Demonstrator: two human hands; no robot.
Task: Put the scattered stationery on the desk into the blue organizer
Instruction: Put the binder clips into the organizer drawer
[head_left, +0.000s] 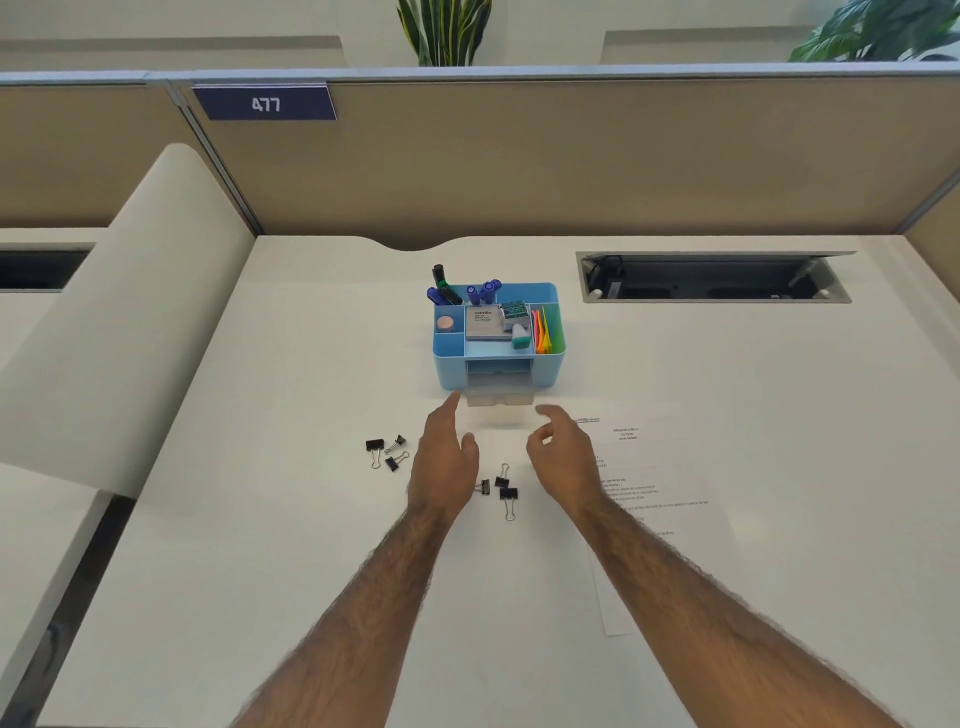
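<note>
The blue organizer (447, 364) stands mid-desk, holding markers, a small box, a stamp and bright strips. Its clear drawer (500, 402) is pulled out toward me. My left hand (445, 460) is open, fingers pointing at the drawer's left corner. My right hand (563, 452) is open just right of the drawer, fingers curled, holding nothing. Black binder clips lie loose on the desk: three to the left of my left hand (385, 451) and three between my wrists (503, 488).
A printed paper sheet (660, 493) lies under and right of my right forearm. A cable hatch (714, 278) is open at the back right. A tan partition (571, 156) closes the rear; a curved white divider (119, 322) rises on the left.
</note>
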